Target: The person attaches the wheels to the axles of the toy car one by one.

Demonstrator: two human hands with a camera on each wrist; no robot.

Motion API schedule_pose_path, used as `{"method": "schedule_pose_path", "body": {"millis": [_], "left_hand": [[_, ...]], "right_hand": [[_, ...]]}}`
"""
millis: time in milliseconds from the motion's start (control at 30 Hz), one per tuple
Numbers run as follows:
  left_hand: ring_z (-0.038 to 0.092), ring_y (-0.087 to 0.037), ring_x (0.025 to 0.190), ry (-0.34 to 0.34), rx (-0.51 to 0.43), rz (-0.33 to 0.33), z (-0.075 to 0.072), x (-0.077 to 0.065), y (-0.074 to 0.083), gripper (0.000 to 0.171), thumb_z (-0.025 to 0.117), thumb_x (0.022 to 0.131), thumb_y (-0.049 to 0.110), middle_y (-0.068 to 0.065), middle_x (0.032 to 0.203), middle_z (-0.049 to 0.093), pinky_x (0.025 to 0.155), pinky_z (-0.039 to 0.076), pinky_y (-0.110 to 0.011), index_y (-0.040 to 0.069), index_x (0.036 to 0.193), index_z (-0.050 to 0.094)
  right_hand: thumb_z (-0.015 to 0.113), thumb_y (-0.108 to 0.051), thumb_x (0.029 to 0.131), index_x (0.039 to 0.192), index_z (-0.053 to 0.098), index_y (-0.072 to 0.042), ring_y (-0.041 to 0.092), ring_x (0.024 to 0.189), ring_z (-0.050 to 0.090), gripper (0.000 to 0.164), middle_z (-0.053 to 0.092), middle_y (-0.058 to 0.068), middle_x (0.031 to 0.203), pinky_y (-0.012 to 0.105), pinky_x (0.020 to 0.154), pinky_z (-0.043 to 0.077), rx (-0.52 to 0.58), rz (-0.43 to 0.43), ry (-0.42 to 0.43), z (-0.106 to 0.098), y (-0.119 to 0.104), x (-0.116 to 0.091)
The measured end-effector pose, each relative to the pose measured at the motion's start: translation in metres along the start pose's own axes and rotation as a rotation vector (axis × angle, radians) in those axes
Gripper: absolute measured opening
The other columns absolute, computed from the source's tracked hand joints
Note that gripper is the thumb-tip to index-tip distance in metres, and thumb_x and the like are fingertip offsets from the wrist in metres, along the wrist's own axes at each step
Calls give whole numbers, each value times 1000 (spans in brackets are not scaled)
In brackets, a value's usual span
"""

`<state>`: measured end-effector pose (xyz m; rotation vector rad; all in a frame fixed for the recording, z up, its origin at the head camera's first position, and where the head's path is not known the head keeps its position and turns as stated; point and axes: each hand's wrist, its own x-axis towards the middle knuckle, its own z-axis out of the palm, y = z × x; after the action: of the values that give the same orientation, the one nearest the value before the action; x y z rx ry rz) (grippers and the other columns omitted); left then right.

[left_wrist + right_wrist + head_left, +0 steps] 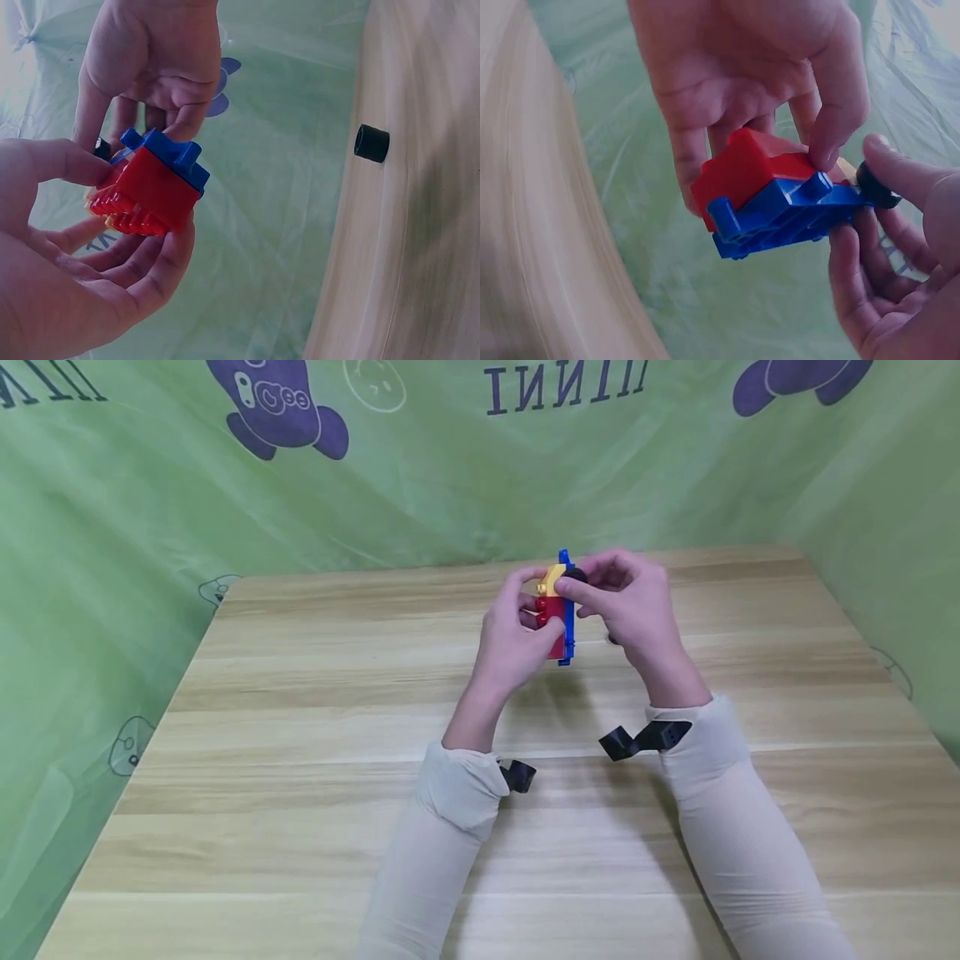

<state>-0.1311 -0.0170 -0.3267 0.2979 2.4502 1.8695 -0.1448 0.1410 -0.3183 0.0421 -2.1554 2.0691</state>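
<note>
A small toy car of building bricks is held up off the table between both hands. Its blue base [795, 214] has round axle pegs sticking out; red bricks [154, 187] and a yellow brick [552, 581] are stacked on it. My left hand [513, 631] grips the red bricks, thumb on one side and fingers on the other. My right hand [633, 597] pinches a black wheel [877, 186] against the base at the yellow end. Whether the wheel sits fully on its peg cannot be told. Bare pegs show at the near end.
Another black wheel [372, 143] lies on the wooden table [300, 735], partly hidden behind the right hand in the head view. A green printed cloth [450, 485] hangs behind the table and along its sides. Small black cameras [645, 739] are strapped to both wrists.
</note>
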Motion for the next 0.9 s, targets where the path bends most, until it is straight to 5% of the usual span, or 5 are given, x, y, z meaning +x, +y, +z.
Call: {"method": "schedule_pose_path", "body": {"millis": [233, 433, 633, 900], "left_hand": [[63, -22, 87, -16, 27, 69, -1, 1, 2, 51, 63, 92, 2, -13, 104, 67, 77, 55, -27, 16, 139, 49], [62, -23, 87, -22, 24, 91, -2, 1, 3, 50, 63, 92, 0, -14, 103, 66, 73, 55, -26, 16, 138, 49], [64, -25, 89, -35, -3, 80, -2, 1, 1, 50, 62, 92, -3, -16, 104, 66, 75, 54, -28, 15, 137, 47], [64, -25, 94, -47, -19, 35, 0, 0, 2, 52, 63, 94, -3, -16, 109, 67, 81, 57, -31, 15, 139, 45]], "right_hand": [[81, -13, 86, 100, 73, -7, 11, 70, 65, 17, 70, -1, 83, 20, 63, 56, 120, 162, -53, -4, -4, 1], [82, -12, 84, 95, 76, -9, 12, 75, 68, 13, 71, -1, 86, 22, 69, 59, 155, 142, -23, -2, -6, 0], [82, -9, 83, 87, 79, -10, 10, 63, 64, 4, 73, -2, 80, 20, 64, 57, 235, 112, -3, 1, -4, -1], [84, -9, 82, 88, 79, -12, 12, 74, 66, 9, 72, -3, 81, 20, 65, 56, 185, 115, 13, 3, -2, -2]]}}
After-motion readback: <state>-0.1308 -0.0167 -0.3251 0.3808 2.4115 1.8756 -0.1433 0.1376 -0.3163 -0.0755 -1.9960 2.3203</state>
